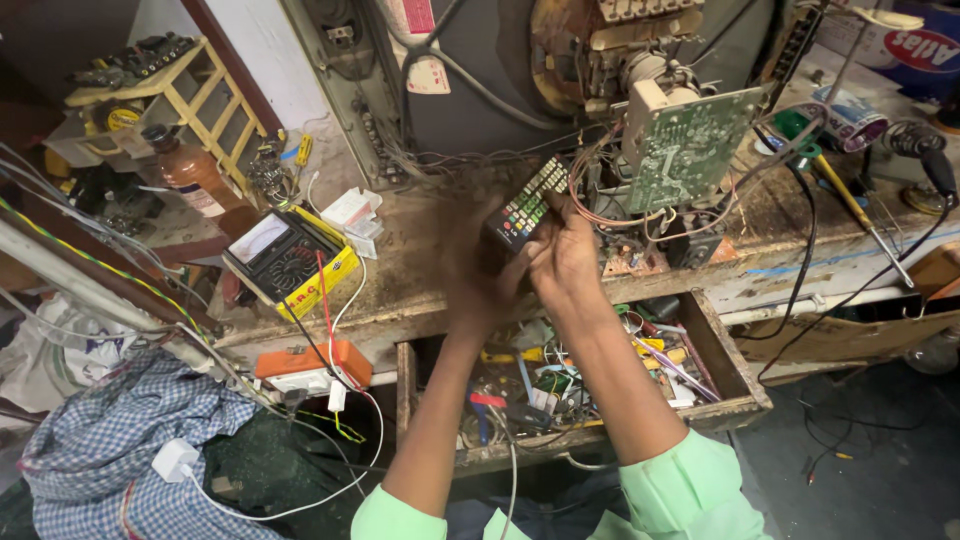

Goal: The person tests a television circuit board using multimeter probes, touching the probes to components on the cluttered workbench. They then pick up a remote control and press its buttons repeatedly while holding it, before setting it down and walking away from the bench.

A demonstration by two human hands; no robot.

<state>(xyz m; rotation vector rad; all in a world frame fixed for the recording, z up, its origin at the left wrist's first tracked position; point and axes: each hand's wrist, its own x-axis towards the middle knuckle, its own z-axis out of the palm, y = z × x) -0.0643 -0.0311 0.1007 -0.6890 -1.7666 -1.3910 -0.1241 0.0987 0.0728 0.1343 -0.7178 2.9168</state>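
Right hand (565, 262) has its grip clenched round a black remote control (528, 205), keypad facing up, held just above the middle of the counter (420, 270). Left hand (478, 270) sits right beside it on the left, motion-blurred; looks to be touching the remote's near end, but can't tell whether its grip is closed or loose. Both arms in pale green sleeves come up from the near edge.

Just right of the remote: green circuit board (690, 140) standing tilted, tangle of red-brown wires between the two. Behind it, far side, the open back of a CRT television (500, 70).

Under the hands, an open wooden drawer (740, 385) full of tools and wire scraps. Left on the counter: analogue multimeter (280, 255) on a yellow base, red lead running off it toward the near edge. Further left, a brown bottle (190, 170) next to a small yellow wooden rack (200, 90). Screwdriver (850, 205) with yellow shaft lies far right. Checked blue cloth (110, 450) near left, below the counter
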